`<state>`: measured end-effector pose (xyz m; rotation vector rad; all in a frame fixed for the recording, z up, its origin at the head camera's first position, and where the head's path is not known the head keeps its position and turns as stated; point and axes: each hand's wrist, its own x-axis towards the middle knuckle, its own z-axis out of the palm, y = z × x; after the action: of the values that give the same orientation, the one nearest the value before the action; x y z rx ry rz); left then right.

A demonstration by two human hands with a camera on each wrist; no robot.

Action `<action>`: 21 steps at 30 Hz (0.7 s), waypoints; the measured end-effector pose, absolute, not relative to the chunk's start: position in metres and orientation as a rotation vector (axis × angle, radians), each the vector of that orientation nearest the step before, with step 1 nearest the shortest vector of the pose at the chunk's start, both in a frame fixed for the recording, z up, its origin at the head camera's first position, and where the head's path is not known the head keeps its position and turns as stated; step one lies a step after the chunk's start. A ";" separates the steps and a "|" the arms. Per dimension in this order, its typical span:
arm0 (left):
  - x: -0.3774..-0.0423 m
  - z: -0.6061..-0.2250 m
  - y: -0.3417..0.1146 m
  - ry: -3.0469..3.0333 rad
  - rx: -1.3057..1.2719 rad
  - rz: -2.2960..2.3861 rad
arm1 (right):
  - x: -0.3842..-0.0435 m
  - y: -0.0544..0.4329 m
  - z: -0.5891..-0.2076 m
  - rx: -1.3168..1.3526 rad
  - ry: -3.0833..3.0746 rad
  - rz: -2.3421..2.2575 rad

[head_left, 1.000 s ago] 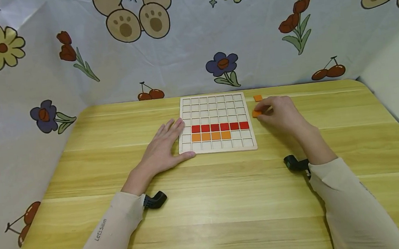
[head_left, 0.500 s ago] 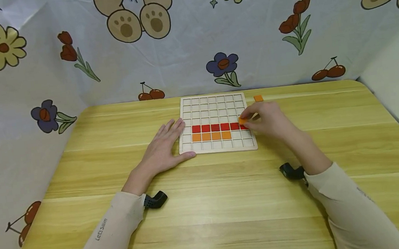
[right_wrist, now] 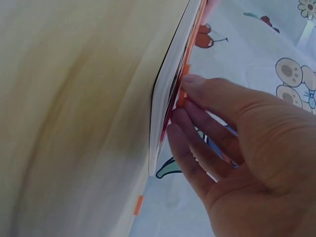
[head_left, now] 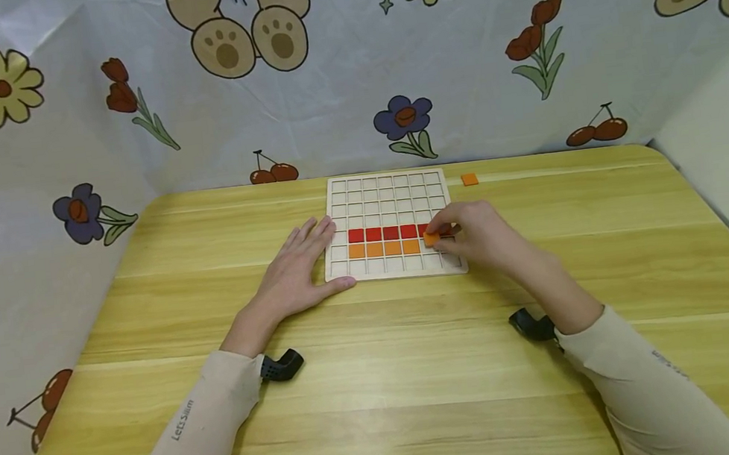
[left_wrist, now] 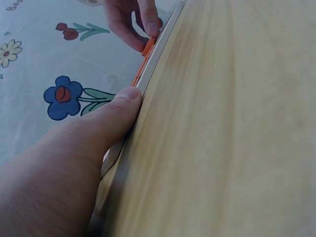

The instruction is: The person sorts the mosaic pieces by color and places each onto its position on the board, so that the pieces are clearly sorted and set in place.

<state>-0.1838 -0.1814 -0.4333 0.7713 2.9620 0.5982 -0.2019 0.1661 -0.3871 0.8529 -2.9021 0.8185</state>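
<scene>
A pale grid board (head_left: 396, 269) lies on the table, carrying a row of red tiles (head_left: 391, 233) and, just below it, a row of orange tiles (head_left: 375, 249). My left hand (head_left: 295, 273) rests on the board's left edge, fingers straight, its thumb at the near corner. Between thumb and fingertips my right hand (head_left: 483, 233) pinches an orange tile (head_left: 431, 239) over the orange row, right of the tiles lying there. In the right wrist view that pinched tile (right_wrist: 183, 94) stands slightly tilted at the board's surface. The right fingers hide part of the red row's right end.
A loose orange tile (head_left: 470, 179) lies on the wooden table (head_left: 383, 390) beyond the board's far right corner. A patterned cloth (head_left: 336, 95) hangs behind the table's back edge. Black wrist cameras (head_left: 282, 366) sit at both cuffs.
My right hand has picked up an orange tile from the table right of the board and carried it left, over the orange row. The left hand has stayed in place.
</scene>
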 end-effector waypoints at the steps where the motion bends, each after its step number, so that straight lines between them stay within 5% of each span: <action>1: -0.184 -0.434 -0.182 2.962 0.772 0.598 | -0.202 0.165 -0.387 0.857 -2.902 0.816; 21: -0.183 -0.433 -0.182 2.962 0.781 0.610 | -0.195 0.159 -0.385 0.918 -2.918 0.729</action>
<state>-0.1833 -0.1819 -0.4331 0.7809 2.9624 0.6100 -0.1954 0.1587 -0.3854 0.9178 -2.9180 0.7294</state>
